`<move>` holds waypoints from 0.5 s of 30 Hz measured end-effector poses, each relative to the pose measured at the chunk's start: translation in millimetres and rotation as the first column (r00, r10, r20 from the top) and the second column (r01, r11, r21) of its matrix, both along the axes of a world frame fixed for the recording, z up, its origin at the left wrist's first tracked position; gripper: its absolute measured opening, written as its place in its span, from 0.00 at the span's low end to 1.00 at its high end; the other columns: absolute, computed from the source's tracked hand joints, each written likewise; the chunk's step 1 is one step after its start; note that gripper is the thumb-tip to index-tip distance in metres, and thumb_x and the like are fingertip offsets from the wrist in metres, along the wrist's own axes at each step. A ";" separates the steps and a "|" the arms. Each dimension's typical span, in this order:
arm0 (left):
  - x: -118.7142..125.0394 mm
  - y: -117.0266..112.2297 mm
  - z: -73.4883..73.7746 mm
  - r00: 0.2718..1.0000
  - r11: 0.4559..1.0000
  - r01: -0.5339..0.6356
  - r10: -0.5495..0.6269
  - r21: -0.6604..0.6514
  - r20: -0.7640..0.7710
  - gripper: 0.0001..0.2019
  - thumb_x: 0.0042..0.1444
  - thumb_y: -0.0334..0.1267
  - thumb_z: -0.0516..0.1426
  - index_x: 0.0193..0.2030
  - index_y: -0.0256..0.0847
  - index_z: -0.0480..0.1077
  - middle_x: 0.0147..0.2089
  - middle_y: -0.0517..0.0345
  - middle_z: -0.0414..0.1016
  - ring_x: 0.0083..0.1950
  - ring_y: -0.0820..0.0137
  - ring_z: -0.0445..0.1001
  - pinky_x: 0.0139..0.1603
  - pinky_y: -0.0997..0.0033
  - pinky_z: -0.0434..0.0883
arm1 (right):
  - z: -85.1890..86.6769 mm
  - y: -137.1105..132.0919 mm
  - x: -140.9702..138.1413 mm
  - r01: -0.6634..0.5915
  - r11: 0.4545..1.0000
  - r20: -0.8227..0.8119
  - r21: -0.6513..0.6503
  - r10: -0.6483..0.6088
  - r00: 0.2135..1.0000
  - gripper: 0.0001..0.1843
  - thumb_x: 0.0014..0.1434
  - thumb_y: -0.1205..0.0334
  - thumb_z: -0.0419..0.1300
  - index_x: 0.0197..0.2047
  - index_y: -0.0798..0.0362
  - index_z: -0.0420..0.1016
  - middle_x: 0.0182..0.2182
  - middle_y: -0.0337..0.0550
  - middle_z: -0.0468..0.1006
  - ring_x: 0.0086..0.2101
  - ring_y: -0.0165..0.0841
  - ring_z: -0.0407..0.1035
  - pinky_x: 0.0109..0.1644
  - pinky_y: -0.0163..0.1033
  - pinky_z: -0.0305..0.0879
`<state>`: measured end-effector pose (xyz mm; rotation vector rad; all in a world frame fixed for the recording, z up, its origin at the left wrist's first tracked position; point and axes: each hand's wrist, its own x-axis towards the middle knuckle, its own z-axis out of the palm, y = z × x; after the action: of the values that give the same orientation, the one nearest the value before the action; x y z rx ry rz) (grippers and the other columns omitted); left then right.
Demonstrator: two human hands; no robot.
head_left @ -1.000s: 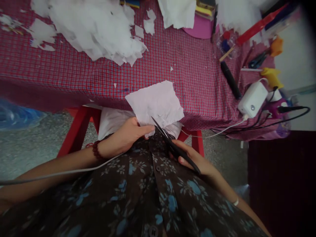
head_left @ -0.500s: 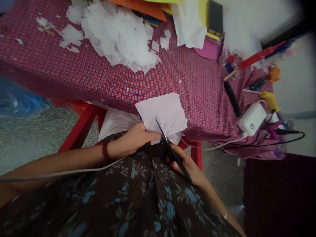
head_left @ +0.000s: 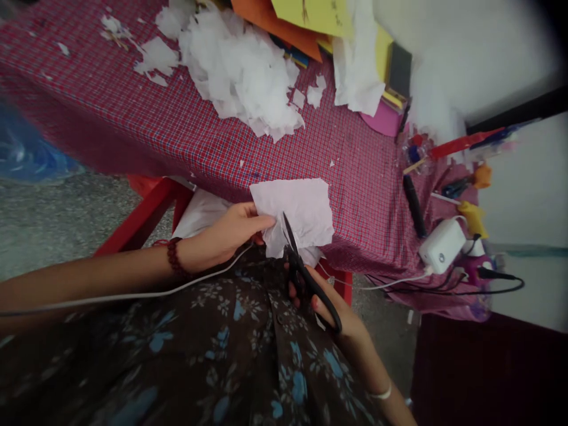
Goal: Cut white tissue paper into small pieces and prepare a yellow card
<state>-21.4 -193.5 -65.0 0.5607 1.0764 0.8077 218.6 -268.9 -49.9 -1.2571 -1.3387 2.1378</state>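
Got a thin white sheet of paper with ragged edges (head_left: pixel 306 204) up by the near edge of a red-and-blue checked tablecloth (head_left: pixel 368 201), right in front of the body. Pinching its left side with the left hand (head_left: pixel 231 234), thumb on top, fingers tucked behind, basically no gap besides the paper. Gripping a pair of black-handled scissors (head_left: pixel 306 275) in the right hand (head_left: pixel 339 302), fingers curled round the handles but partly hidden. Pointing the blades up over the paper, near the left thumb; can't tell how far apart. Can also see a big heap of torn white paper scraps (head_left: pixel 244 71) farther back, plus a white boxy plastic device (head_left: pixel 442 245) off to the right.
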 end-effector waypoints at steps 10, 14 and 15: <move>7.6 -7.3 -0.3 0.999 1.000 0.006 -0.007 0.018 0.034 0.03 0.46 0.33 0.63 0.30 0.39 0.78 0.29 0.59 0.78 0.26 0.74 0.69 0.27 0.75 0.64 | -1.2 18.2 -21.2 0.017 0.995 -0.008 0.100 -0.016 1.000 0.33 0.62 0.34 0.55 0.60 0.49 0.65 0.36 0.42 0.69 0.32 0.33 0.64 0.35 0.39 0.57; 5.4 -6.2 1.9 0.997 0.999 0.036 -0.037 0.021 0.061 0.04 0.48 0.35 0.63 0.31 0.39 0.77 0.29 0.59 0.78 0.27 0.74 0.70 0.27 0.76 0.64 | -5.7 22.2 -22.0 -0.001 0.993 -0.014 0.121 0.002 1.000 0.34 0.62 0.33 0.55 0.58 0.51 0.65 0.35 0.41 0.68 0.30 0.32 0.63 0.32 0.38 0.55; 4.6 -5.3 2.1 0.996 0.999 0.042 -0.043 0.022 0.080 0.05 0.50 0.37 0.63 0.31 0.39 0.77 0.29 0.58 0.78 0.27 0.74 0.71 0.27 0.76 0.65 | -6.6 22.4 -22.1 0.003 0.992 -0.012 0.125 -0.001 1.000 0.33 0.62 0.33 0.55 0.57 0.51 0.66 0.35 0.41 0.68 0.29 0.31 0.63 0.32 0.38 0.55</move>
<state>-16.7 -198.8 -62.9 0.5620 0.9800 0.7985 196.5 -246.5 -56.5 -1.1947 -1.4416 2.0222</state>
